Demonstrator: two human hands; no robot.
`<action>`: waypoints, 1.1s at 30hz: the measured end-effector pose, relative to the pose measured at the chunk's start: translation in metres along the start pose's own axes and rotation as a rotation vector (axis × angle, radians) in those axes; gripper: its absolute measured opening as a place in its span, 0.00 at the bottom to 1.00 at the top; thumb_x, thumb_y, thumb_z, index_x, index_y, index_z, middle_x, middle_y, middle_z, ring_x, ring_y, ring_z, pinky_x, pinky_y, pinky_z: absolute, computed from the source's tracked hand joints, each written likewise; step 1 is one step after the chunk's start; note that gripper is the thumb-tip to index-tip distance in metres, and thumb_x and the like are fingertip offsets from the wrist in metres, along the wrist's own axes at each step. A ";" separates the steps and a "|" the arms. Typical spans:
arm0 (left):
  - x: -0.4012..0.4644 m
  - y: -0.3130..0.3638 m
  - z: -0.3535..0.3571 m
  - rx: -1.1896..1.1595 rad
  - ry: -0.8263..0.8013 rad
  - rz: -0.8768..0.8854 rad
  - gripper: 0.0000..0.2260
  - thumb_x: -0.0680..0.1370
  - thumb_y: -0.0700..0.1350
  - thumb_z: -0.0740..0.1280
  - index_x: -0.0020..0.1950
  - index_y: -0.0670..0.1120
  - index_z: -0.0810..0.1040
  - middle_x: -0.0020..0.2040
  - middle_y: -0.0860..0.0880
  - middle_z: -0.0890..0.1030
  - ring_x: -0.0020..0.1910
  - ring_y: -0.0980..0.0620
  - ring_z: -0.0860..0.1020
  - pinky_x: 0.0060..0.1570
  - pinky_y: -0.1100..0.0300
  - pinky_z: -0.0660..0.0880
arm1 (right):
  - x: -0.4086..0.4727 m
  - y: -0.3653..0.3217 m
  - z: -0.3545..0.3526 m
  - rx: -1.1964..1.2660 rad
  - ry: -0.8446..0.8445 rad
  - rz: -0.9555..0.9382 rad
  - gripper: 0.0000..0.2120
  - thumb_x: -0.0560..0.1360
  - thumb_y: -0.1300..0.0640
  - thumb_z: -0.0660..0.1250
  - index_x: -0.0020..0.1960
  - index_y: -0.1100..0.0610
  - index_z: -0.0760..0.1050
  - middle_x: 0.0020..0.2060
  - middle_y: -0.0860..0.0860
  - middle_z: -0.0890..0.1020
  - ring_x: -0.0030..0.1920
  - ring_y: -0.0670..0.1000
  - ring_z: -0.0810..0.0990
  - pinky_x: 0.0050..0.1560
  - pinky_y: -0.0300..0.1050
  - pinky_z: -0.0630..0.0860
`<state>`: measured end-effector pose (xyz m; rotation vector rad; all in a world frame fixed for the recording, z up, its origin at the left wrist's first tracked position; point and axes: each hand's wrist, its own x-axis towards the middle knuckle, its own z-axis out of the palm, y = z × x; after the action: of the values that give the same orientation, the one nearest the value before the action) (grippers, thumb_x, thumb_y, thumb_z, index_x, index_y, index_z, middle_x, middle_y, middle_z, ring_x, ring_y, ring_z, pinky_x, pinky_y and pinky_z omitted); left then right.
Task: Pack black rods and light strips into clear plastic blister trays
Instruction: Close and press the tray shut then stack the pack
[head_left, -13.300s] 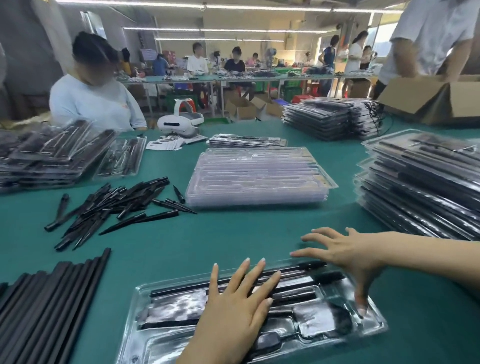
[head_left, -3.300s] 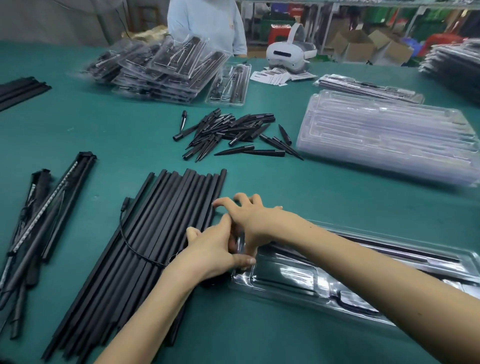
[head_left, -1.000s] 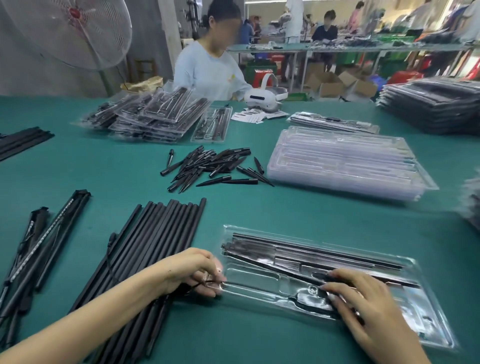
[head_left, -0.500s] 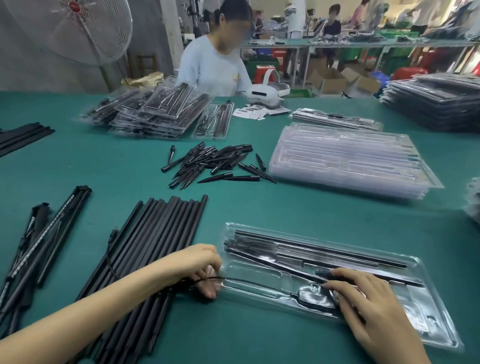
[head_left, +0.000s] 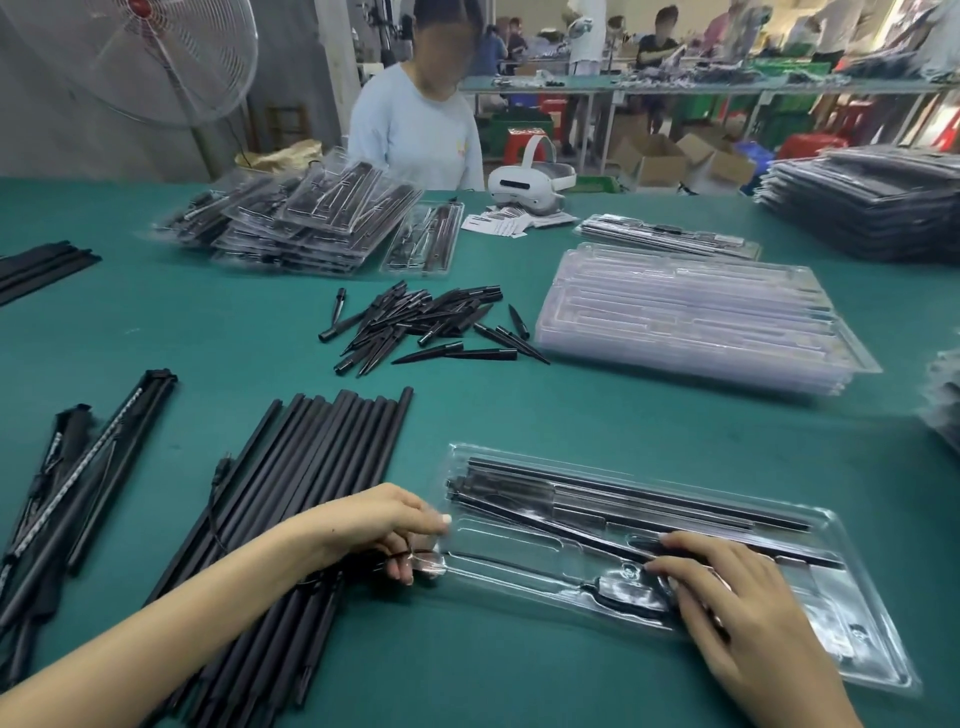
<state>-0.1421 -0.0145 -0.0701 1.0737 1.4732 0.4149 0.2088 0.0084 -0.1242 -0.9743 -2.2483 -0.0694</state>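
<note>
Hands work opposite ends of a clear blister tray (head_left: 810, 618) on green table (head_left: 519, 675): left hand (head_left: 387, 525) pinches a thin black cable (head_left: 410, 553) at its near-left edge, right hand (head_left: 727, 597) rests flat, fingers straight, over black rods (head_left: 649, 501) (already seated inside); loose rods (head_left: 291, 499) lie just left

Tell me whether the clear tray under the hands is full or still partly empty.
Partly empty. The clear tray holds black rods along its far side, but near-left pockets show bare plastic.
</note>
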 end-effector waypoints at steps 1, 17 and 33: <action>0.000 0.000 0.001 -0.006 0.008 0.000 0.10 0.77 0.50 0.68 0.49 0.43 0.80 0.31 0.47 0.82 0.27 0.53 0.78 0.28 0.66 0.73 | 0.000 0.000 0.000 0.003 0.002 0.002 0.23 0.82 0.47 0.49 0.48 0.53 0.82 0.52 0.48 0.81 0.52 0.48 0.75 0.52 0.48 0.69; -0.004 -0.003 0.008 -0.173 0.095 0.014 0.09 0.66 0.42 0.73 0.44 0.42 0.81 0.43 0.42 0.83 0.43 0.46 0.79 0.56 0.49 0.73 | 0.000 0.001 -0.001 -0.011 -0.004 -0.010 0.22 0.82 0.48 0.50 0.49 0.52 0.83 0.52 0.47 0.81 0.53 0.45 0.75 0.53 0.46 0.69; -0.002 -0.005 0.020 -0.156 0.140 0.033 0.02 0.78 0.36 0.64 0.50 0.38 0.73 0.38 0.41 0.81 0.32 0.47 0.82 0.28 0.63 0.75 | 0.000 -0.002 0.000 -0.010 -0.005 0.032 0.23 0.82 0.48 0.49 0.48 0.52 0.82 0.52 0.47 0.81 0.53 0.47 0.75 0.53 0.47 0.68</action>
<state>-0.1253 -0.0252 -0.0770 0.9617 1.5204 0.6292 0.2079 0.0069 -0.1236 -1.0160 -2.2378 -0.0640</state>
